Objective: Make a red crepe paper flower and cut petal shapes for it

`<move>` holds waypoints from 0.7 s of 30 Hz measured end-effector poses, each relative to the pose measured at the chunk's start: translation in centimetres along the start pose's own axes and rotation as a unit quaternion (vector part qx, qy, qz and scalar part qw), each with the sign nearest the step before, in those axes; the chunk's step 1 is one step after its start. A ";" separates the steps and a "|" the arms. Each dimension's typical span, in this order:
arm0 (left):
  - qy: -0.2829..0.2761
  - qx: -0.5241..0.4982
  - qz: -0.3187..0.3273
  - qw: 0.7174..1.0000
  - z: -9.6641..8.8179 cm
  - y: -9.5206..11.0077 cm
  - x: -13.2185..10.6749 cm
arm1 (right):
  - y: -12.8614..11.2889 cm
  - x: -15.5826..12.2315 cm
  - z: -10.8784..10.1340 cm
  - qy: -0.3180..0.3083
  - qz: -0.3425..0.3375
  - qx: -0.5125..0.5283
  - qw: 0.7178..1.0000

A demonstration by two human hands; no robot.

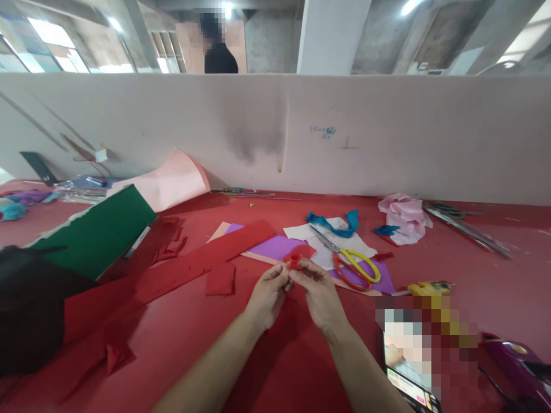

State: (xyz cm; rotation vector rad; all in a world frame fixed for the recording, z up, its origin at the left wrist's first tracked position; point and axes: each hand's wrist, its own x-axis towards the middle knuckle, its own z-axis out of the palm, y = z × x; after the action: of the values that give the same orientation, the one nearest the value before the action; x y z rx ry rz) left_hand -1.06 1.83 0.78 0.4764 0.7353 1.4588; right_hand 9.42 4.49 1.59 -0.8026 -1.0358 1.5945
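Note:
Between my two hands is a small curled piece of red crepe paper [294,260], shaped like a little rosette. My left hand [270,289] pinches its lower left side, thumb and fingers closed. From the other side my right hand [319,287] grips it the same way, and the fingertips of both hands nearly meet. Scissors [350,258] with one yellow and one red handle lie just right of my hands, blades pointing up and left. A long strip of red crepe paper [185,267] stretches to the left, with a small red folded piece [220,280] beside it.
Purple paper [275,248] and white paper [329,232] lie beyond my hands, with a blue strip [350,222] on top. At right are crumpled pink paper [404,218] and a phone [407,367]. A green board [99,229] stands left. A white partition [172,123] closes the back.

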 end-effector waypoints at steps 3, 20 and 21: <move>0.000 -0.008 -0.007 1.000 -0.1 -0.1 0.1 | 0.1 0.2 -0.1 -0.005 0.014 -0.001 1.000; 0.076 0.278 0.237 0.928 0.1 1.2 -1.1 | 0.8 -0.4 -1.0 0.075 -0.237 -0.297 0.922; 0.077 0.279 0.243 0.926 0.2 1.3 -1.2 | 0.9 -0.5 -0.9 0.074 -0.253 -0.304 0.915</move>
State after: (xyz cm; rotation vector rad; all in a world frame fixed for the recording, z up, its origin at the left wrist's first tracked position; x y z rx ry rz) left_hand -1.79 0.79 1.99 1.0466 1.2315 1.7502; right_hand 10.04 4.09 0.41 -0.9441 -1.5089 0.7542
